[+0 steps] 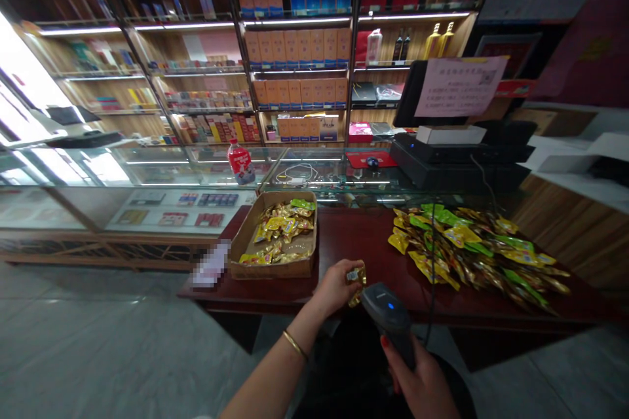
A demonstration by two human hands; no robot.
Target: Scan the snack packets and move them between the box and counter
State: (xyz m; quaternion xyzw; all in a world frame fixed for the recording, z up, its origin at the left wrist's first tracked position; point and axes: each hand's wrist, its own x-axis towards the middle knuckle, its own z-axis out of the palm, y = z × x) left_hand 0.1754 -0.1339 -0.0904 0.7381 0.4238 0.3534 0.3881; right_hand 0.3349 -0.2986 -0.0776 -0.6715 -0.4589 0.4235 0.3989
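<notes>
Pinching a gold packet, left hand faces the barcode scanner; right hand wraps its handle, likely for aim.

Box on table, left of packet pile.

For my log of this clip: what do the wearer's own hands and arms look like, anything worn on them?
The left hand is ungloved; a thin gold-coloured bangle circles that wrist. The right hand is ungloved too, with a red-painted nail showing.
</notes>
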